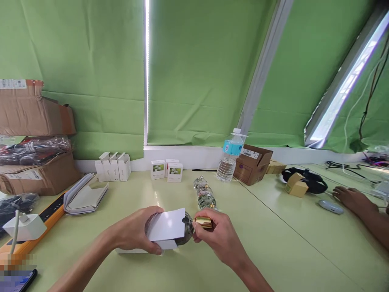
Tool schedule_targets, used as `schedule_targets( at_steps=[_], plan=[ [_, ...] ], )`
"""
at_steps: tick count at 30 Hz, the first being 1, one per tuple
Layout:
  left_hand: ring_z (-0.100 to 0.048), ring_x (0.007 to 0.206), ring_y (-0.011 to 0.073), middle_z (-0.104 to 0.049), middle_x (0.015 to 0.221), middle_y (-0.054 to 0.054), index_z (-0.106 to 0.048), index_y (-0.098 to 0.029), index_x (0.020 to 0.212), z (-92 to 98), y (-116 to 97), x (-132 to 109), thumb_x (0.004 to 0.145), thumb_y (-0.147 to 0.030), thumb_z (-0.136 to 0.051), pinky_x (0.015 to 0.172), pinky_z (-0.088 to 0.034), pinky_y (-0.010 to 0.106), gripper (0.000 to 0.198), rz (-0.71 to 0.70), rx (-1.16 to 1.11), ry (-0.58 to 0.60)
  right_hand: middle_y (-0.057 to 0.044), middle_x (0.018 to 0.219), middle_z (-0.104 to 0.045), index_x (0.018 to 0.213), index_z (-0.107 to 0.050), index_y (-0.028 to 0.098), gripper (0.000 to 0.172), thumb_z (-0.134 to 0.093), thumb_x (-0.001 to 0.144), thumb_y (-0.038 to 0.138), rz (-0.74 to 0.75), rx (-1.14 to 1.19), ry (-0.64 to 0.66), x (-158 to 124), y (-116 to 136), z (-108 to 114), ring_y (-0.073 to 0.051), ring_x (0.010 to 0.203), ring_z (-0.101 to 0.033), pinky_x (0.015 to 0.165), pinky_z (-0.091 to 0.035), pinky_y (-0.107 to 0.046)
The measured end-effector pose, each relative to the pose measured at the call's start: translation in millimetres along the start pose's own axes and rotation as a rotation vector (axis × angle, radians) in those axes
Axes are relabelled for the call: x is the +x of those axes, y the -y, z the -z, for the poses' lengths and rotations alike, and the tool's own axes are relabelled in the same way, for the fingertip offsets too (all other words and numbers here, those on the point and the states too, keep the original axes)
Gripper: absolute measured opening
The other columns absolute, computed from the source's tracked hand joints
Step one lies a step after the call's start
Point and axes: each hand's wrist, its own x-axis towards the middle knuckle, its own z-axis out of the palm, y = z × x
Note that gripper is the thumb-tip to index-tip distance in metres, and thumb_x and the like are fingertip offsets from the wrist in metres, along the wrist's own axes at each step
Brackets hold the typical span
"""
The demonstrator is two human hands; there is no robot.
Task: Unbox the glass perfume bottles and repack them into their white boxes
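My left hand (133,229) is wrapped round a small white box (168,225), lying on its side with a flap sticking out towards the right. A dark, shiny round thing (187,229) pokes out of its right end; I cannot make out its kind. My right hand (220,235) pinches a shiny gold cylinder (203,222) just right of the round thing, apparently joined to it. Under my left hand, another white box (130,251) lies partly hidden on the table. Beyond my hands stretches a row of shiny, see-through rounded bundles (206,194) with gold bits.
White boxes stand at the back (113,168), two with plant pictures (174,172). Behind are a water bottle (231,156) and brown carton (252,164). Left are stacked cartons (36,174), an orange power strip (27,247) and a phone (21,282). Right, another person's hand (349,196) rests near a mouse (331,207).
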Motion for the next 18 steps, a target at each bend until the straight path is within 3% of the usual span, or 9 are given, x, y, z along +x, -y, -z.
schedule_targets(
  at_steps=[6,9,11,13,15,18],
  plan=[
    [-0.061,0.1,0.0316,-0.065,0.113,0.01,-0.054,-0.02,0.125,2.3,43,5,0.068,-0.06,-0.069,0.081,-0.048,0.039,0.071,0.139,0.223,-0.18,-0.001,0.065,-0.059,0.07,-0.062,0.019,0.014,-0.057,0.08,0.029,0.053,-0.279,-0.145,3,-7,4,-0.016,0.059,-0.055,0.056,-0.043,-0.027],
    [-0.044,0.128,0.0418,-0.052,0.137,0.02,-0.049,-0.015,0.133,-6.0,55,12,0.066,-0.073,-0.063,0.102,-0.038,0.053,0.089,0.133,0.376,-0.333,0.0,0.065,-0.057,0.068,-0.06,0.02,0.014,-0.056,0.078,0.027,0.053,-0.342,-0.132,2,-8,-1,-0.016,0.062,-0.053,0.059,-0.043,-0.027],
    [-0.024,0.141,0.0432,-0.037,0.15,0.021,-0.042,-0.015,0.141,-12.2,50,14,0.065,-0.079,-0.06,0.11,-0.026,0.058,0.1,0.046,0.414,-0.393,0.0,0.065,-0.056,0.065,-0.058,0.02,0.013,-0.056,0.077,0.025,0.056,-0.376,-0.115,0,-7,-5,-0.016,0.063,-0.052,0.06,-0.041,-0.027],
    [-0.02,0.144,0.039,-0.033,0.153,0.016,-0.04,-0.02,0.143,-18.7,34,13,0.071,-0.077,-0.057,0.112,-0.028,0.055,0.093,-0.065,0.346,-0.356,0.0,0.065,-0.055,0.063,-0.055,0.02,0.012,-0.055,0.075,0.023,0.059,-0.394,-0.092,-1,-4,-9,-0.016,0.063,-0.051,0.059,-0.04,-0.027],
    [-0.029,0.141,0.0336,-0.04,0.15,0.012,-0.042,-0.025,0.141,-27.2,14,10,0.072,-0.073,-0.061,0.111,-0.033,0.047,0.086,-0.166,0.211,-0.24,0.001,0.066,-0.054,0.063,-0.053,0.02,0.012,-0.054,0.075,0.022,0.052,-0.395,-0.071,-2,-2,-12,-0.015,0.063,-0.05,0.058,-0.039,-0.026],
    [-0.044,0.131,0.0337,-0.047,0.144,0.012,-0.04,-0.025,0.143,-45.3,-10,7,0.062,-0.069,-0.072,0.106,-0.039,0.045,0.098,-0.202,0.073,-0.136,0.001,0.066,-0.054,0.064,-0.053,0.02,0.012,-0.055,0.075,0.022,0.05,-0.405,-0.049,-4,-1,-16,-0.015,0.064,-0.051,0.059,-0.038,-0.026]
  ],
)
